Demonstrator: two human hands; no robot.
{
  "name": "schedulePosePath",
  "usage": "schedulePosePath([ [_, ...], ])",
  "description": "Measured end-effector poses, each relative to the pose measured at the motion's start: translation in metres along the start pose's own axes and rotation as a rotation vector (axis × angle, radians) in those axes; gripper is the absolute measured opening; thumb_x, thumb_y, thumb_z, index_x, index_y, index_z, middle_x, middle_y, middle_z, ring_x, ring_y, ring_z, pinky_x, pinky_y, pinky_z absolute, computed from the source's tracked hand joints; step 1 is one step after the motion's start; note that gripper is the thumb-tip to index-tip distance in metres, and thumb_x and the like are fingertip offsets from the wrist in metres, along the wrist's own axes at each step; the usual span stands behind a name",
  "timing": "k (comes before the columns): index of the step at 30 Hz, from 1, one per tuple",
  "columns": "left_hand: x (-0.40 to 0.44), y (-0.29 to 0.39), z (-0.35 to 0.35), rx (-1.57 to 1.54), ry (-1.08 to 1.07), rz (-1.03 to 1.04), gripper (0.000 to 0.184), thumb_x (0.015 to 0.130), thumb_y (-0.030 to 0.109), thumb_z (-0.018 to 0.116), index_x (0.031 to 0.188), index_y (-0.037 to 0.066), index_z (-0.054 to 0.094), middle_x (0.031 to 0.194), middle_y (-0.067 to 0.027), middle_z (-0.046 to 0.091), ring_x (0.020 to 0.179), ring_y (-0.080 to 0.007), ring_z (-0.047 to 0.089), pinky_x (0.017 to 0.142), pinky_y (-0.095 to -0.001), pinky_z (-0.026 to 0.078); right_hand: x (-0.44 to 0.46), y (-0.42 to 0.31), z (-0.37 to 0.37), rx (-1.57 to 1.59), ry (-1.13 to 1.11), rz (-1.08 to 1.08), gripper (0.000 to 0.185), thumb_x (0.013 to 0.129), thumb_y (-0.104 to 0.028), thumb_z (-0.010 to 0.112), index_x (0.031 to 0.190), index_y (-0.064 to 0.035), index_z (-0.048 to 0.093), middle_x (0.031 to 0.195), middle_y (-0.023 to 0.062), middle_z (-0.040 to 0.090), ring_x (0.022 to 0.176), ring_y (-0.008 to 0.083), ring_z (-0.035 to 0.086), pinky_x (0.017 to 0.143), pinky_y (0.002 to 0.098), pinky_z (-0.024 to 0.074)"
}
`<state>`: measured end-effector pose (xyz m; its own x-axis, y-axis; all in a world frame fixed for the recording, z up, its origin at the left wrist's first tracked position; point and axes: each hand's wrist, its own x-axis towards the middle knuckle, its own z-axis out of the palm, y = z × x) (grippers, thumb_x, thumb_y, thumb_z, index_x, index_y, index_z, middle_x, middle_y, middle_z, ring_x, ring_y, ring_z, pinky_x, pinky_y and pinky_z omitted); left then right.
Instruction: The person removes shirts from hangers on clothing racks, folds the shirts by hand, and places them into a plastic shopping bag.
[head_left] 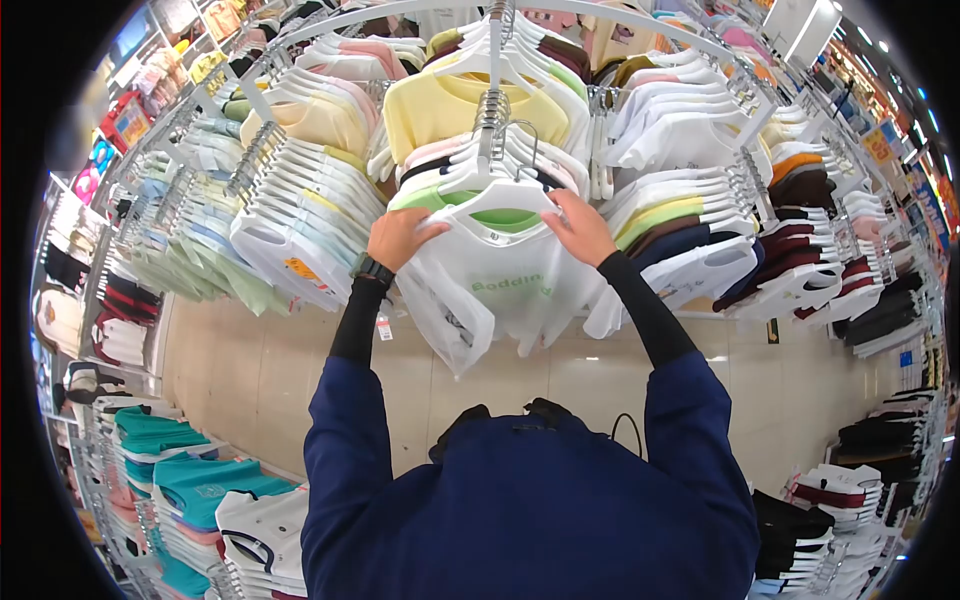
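- Where the tiled floor (240, 360) ends ahead, a white-framed clothing rack (494, 60) carries dense rows of hung garments, pastel to the left, white, yellow and dark to the right.
- Wearer: navy top (530, 500), black cuffs (637, 300) on both forearms; both arms extended forward to the rack.
- Teal garments (150, 432): lower left, on another display beside the wearer.
- Yellow shirt (430, 115): hung facing forward, above and behind the handled item.
- White shirt (505, 262): at the front of the central row, between the two hands, front toward the wearer, lower part hanging over the floor.
- Green garment (425, 199): directly behind the white shirt, also visible at its neckline.
- White hanger (485, 203): inside the shirt's shoulders; whether its hook bears on the rail, cannot tell.
- Left hand (396, 240): pinching the shirt's left shoulder, thumb pointing toward the collar.
- Right hand (582, 228): pinching the right shoulder near the hanger's end.
- Dark watch (373, 268): left wrist.
- Green lettering (508, 285): on the chest, partly legible.
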<state>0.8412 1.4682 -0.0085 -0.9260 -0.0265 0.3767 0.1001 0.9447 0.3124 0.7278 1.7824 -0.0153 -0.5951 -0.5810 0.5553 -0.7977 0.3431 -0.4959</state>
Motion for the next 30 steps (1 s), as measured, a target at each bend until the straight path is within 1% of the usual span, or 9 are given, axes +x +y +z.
schedulePosePath([
  [5,0.004,-0.024,0.011,0.053,-0.037,-0.064,0.050,0.082,0.054,0.066,0.088,0.005,0.070,0.077,-0.0181,0.066,0.075,-0.0377,0.063,0.064,-0.0441,0.049,0.017,0.009,0.022,0.007,-0.073,0.069,0.031,0.092,-0.028,0.057,0.109,-0.0033,0.055,0.102,0.0157,0.060,0.091,0.0356,0.058,0.076,0.0419,0.0465],
  [8,-0.001,-0.054,0.035,0.025,-0.103,-0.120,0.054,0.080,0.058,0.066,0.087,0.005,0.071,0.074,-0.0179,0.066,0.073,-0.0382,0.063,0.063,-0.0448,0.049,0.006,0.035,0.065,0.032,-0.116,0.103,0.031,0.091,-0.029,0.058,0.109,-0.0040,0.055,0.100,0.0176,0.061,0.091,0.0368,0.059,0.078,0.0432,0.0465],
  [11,-0.006,-0.060,0.042,0.018,-0.217,-0.219,0.062,0.077,0.067,0.063,0.090,0.007,0.072,0.080,-0.0190,0.067,0.078,-0.0375,0.064,0.068,-0.0446,0.050,0.001,0.032,0.075,0.113,-0.067,0.129,0.032,0.091,-0.029,0.059,0.111,-0.0041,0.056,0.100,0.0184,0.062,0.093,0.0374,0.060,0.081,0.0424,0.0471],
  [15,-0.016,-0.054,0.035,-0.001,-0.114,-0.242,0.061,0.075,0.065,0.067,0.090,0.006,0.072,0.080,-0.0184,0.068,0.078,-0.0365,0.065,0.067,-0.0431,0.051,-0.016,0.039,0.062,0.170,-0.121,0.154,0.032,0.091,-0.027,0.061,0.113,-0.0055,0.054,0.107,0.0189,0.063,0.099,0.0376,0.060,0.083,0.0423,0.0476],
  [17,-0.015,-0.057,0.029,0.008,-0.063,-0.224,0.061,0.073,0.064,0.069,0.089,0.005,0.072,0.080,-0.0175,0.068,0.078,-0.0354,0.066,0.067,-0.0421,0.051,-0.038,0.060,0.054,0.021,-0.188,0.157,0.035,0.090,-0.028,0.062,0.115,-0.0060,0.053,0.109,0.0208,0.062,0.099,0.0400,0.059,0.081,0.0436,0.0475],
  [19,-0.012,-0.057,0.028,0.007,-0.023,-0.203,0.057,0.074,0.061,0.071,0.085,0.005,0.072,0.081,-0.0142,0.068,0.078,-0.0320,0.065,0.066,-0.0405,0.050,-0.054,0.068,0.050,-0.032,-0.122,0.100,0.036,0.090,-0.028,0.062,0.116,-0.0058,0.052,0.108,0.0199,0.062,0.098,0.0415,0.058,0.081,0.0441,0.0471],
  [21,-0.008,-0.057,0.030,-0.014,-0.011,-0.190,0.054,0.075,0.060,0.070,0.084,0.006,0.071,0.083,-0.0129,0.066,0.080,-0.0306,0.065,0.066,-0.0399,0.050,-0.060,0.069,0.054,-0.042,-0.077,0.119,0.036,0.090,-0.027,0.062,0.117,-0.0055,0.052,0.107,0.0190,0.062,0.097,0.0408,0.058,0.080,0.0441,0.0471],
  [28,-0.001,-0.047,0.035,0.067,-0.043,-0.263,0.050,0.076,0.059,0.069,0.088,0.010,0.071,0.090,-0.0135,0.062,0.087,-0.0303,0.063,0.071,-0.0403,0.050,-0.067,0.061,0.056,-0.120,-0.007,0.182,0.035,0.090,-0.024,0.062,0.118,-0.0063,0.053,0.106,0.0164,0.061,0.097,0.0374,0.059,0.078,0.0440,0.0479],
  [30,-0.005,-0.045,0.037,0.075,-0.025,-0.244,0.050,0.077,0.059,0.068,0.090,0.010,0.071,0.091,-0.0133,0.062,0.087,-0.0307,0.063,0.072,-0.0408,0.050,-0.069,0.063,0.053,-0.097,-0.003,0.194,0.036,0.090,-0.023,0.062,0.120,-0.0054,0.053,0.110,0.0182,0.061,0.100,0.0391,0.058,0.081,0.0442,0.0476],
])
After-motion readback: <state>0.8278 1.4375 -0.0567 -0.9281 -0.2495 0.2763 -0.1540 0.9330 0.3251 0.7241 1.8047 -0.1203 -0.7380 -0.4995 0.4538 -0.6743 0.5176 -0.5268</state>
